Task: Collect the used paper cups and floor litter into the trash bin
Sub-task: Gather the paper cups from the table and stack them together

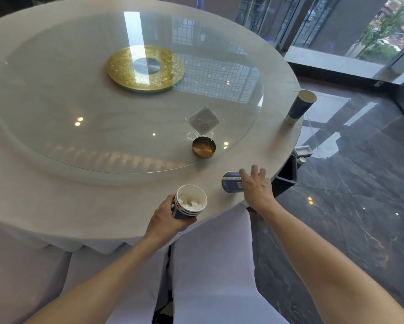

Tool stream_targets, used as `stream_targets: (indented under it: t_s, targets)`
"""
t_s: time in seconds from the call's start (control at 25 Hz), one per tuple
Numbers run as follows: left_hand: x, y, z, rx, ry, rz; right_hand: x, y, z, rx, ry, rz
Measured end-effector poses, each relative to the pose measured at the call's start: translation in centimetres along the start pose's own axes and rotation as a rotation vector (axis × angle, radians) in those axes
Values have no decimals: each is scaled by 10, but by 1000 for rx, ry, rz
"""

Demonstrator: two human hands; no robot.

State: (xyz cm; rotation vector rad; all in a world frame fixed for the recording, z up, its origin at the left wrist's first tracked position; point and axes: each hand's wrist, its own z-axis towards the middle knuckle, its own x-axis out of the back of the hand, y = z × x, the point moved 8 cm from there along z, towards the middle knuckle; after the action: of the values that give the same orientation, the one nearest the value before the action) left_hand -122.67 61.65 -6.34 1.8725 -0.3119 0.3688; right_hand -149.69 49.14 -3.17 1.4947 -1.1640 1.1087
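My left hand (164,217) grips a stack of nested blue paper cups (189,204) with crumpled white paper inside, held above the near edge of the round table (56,195). A single blue paper cup (231,182) lies on its side near the table's right edge. Over it my right hand (257,185) hovers with fingers spread, touching or almost touching it. Another blue cup (300,106) stands upright at the far right rim. A dark trash bin (287,174) shows on the floor just beyond the table edge, mostly hidden.
A glass turntable (103,113) with a gold centre disc (146,69) covers most of the table. On it sit a brass ashtray (203,148) and a clear stand with a card (204,120). White chair covers (210,265) are below me. Dark glossy floor (348,206) lies to the right.
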Motion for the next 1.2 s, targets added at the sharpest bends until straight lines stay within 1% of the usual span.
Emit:
stream_targets:
  t_s: [0.12,0.24,0.32,0.4,0.48,0.6,0.72,0.92,1.04,1.2]
  targets:
    - [-4,15,-2,-23,-17,-8,-18,32,-29,-226,-90,253]
    - [-9,36,0,-48,-18,-28,-37,48,-71,-357,-172,467]
    - [-19,55,-1,-82,-39,-40,-43,57,-108,-425,-166,618]
    - [-33,77,-5,-123,-59,-49,-44,67,-145,-474,-120,755]
    - [-53,104,-15,-172,-74,-58,-45,84,-180,-521,-75,828]
    - [-90,144,-38,-247,-96,-68,-50,112,-225,-541,-70,849]
    - [-131,182,-61,-302,-88,-88,-55,147,-264,-545,-34,960]
    - [-235,246,-125,-341,-100,-185,-57,230,-341,-485,24,1025]
    - [-295,269,-162,-383,-125,-255,-73,282,-380,-489,66,1220]
    - [-371,286,-206,-398,-214,-289,-64,338,-437,-508,122,1378]
